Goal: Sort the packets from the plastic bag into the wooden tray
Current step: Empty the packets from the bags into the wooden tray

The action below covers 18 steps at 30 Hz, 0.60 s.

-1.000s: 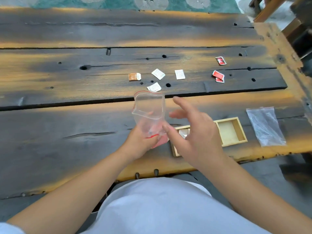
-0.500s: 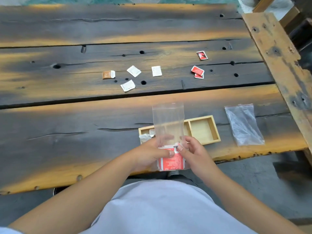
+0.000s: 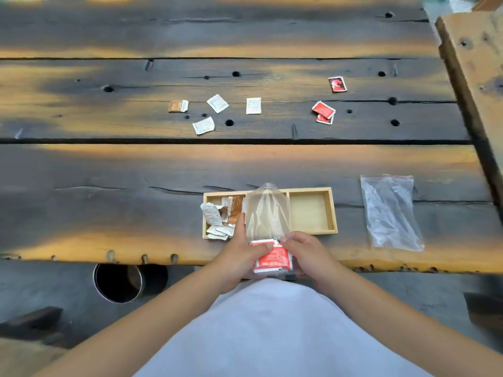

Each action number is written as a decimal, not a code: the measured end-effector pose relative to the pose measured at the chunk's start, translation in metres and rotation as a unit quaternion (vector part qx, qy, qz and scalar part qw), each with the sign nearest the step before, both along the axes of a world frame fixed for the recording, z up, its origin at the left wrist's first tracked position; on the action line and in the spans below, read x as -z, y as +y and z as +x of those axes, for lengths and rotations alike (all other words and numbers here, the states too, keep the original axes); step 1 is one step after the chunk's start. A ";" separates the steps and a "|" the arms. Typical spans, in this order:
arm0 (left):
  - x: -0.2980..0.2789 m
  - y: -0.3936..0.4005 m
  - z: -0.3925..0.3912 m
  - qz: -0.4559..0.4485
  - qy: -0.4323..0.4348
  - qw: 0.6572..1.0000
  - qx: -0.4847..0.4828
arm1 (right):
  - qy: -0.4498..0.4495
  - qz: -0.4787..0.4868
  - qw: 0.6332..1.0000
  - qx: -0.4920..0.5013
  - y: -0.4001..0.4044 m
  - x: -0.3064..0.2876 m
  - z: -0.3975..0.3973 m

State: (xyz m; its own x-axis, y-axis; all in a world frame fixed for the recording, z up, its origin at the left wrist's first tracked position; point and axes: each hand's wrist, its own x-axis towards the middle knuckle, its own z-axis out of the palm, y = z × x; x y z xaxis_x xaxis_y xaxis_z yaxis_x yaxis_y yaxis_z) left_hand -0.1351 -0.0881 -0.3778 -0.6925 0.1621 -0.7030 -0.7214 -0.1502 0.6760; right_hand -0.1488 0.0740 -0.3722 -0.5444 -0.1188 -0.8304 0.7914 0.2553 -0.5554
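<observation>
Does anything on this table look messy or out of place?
Yes. Loose packets lie scattered across the far planks, away from the wooden tray. One white packet hangs over the tray's left rim, and its right compartment holds nothing.

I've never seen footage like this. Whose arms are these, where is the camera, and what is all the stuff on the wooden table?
There is no machine here: a person wears a camera on the head, looking down at their own two arms. The left hand and right hand together hold a clear plastic bag with red packets at its near end.

Behind the bag lies a wooden tray on the plank table. Its left compartment holds white and brown packets; its right compartment looks bare.

Farther away lie loose packets: a brown one, three white ones, and red ones. A second plastic bag lies flat on the right.
</observation>
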 end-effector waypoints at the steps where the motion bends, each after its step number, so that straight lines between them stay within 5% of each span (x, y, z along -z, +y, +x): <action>1: 0.000 0.002 0.000 -0.007 -0.001 1.000 0.001 | -0.009 -0.002 1.000 -0.009 0.002 0.001 -0.002; 10: -0.001 0.007 -0.007 -0.043 -0.104 0.993 0.036 | -0.063 -0.015 0.998 -0.012 0.008 0.007 -0.014; 18: -0.010 0.006 -0.024 0.021 -0.174 0.985 -0.004 | -0.097 -0.009 0.995 0.001 0.007 0.007 -0.031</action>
State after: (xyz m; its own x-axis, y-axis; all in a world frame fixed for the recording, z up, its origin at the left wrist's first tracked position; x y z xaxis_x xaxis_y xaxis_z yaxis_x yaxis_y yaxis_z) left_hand -0.1587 -0.0817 -0.3674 -0.4129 0.1920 -0.8903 -0.9067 -0.1794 0.3818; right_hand -0.1795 0.0813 -0.3790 -0.3736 -0.1335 -0.9179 0.8848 0.2456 -0.3959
